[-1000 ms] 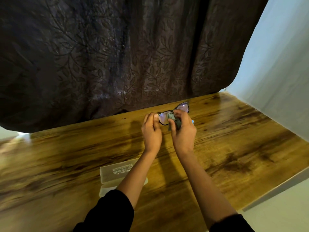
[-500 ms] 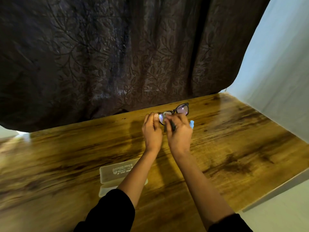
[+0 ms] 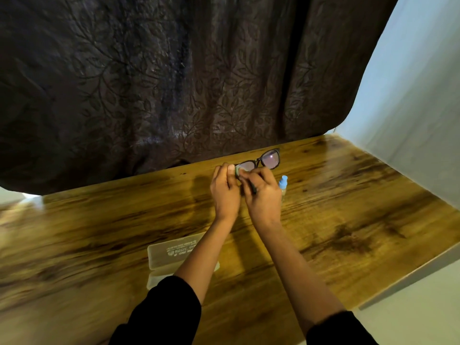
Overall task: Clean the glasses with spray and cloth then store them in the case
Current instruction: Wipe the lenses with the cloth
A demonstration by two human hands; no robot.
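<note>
Both hands raised over the far side of the wooden table [image 3: 348,220], close together and touching. Left hand [image 3: 225,192] grips the black-framed glasses [image 3: 260,161] at one end, fingers curled round the frame. Right hand [image 3: 263,195] pinches a grey-green cloth [image 3: 237,172] onto the lens next to the left hand; most of the cloth is hidden. Other lens is bare, catching a pink reflection. Spray bottle [image 3: 283,182] with blue cap stands on the table just beside the right hand, mostly hidden behind it. Translucent case [image 3: 169,253] lies open on the table nearer the person, under the left forearm. Black sleeves [image 3: 164,314] at the bottom edge. Dark leaf-pattern curtain [image 3: 174,83] behind the table, pale wall [image 3: 410,95] on the right
</note>
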